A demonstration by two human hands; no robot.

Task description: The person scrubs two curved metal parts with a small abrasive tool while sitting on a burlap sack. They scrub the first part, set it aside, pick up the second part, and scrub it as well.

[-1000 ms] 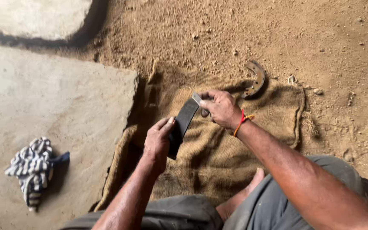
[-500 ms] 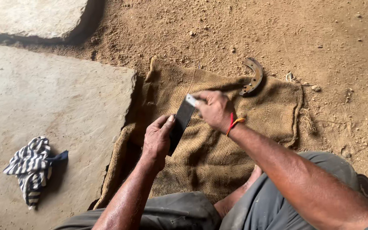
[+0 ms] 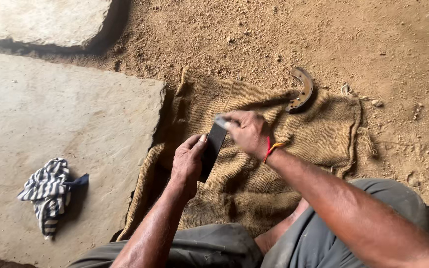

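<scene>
Sandy dirt floor (image 3: 274,30) all over, with a burlap sack (image 3: 254,188) spread out on it, and that's where the hands work. Left hand (image 3: 187,164) is wrapped around the lower end of a dark flat curved piece (image 3: 212,149), fingers closed on its edge, holding it tilted above the sack. Right hand (image 3: 247,131) sits at the upper end of that same piece, fingers curled down onto it; something small and pale pokes out at the fingertips, but it's too blurry to say what. A red thread wristband (image 3: 269,148) is just behind that hand. Further out past the right fingers, a rusty curved metal shoe (image 3: 301,89) lies at the sack's far edge. Well off to the left of the left fingers, a striped cloth (image 3: 45,193) lies crumpled on a concrete slab (image 3: 50,114)
</scene>
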